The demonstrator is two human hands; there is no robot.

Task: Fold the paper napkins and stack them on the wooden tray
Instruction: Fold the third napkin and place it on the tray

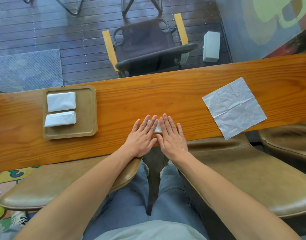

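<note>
Both hands lie flat with fingers straight, side by side, the left hand [142,135] and right hand [172,135] pressing one folded napkin [157,126] against the tabletop [131,97], mostly hiding it. Two folded napkins sit side by side on the one wooden tray [86,111] well to the left, the far one [61,101] and the near one [60,119]. A single unfolded napkin [234,107] lies spread flat to the right, one corner overhanging the near edge.

On the play mat [3,184] at my eight o'clock I read a big "S" and a curly "3"; nothing else is legible.
</note>
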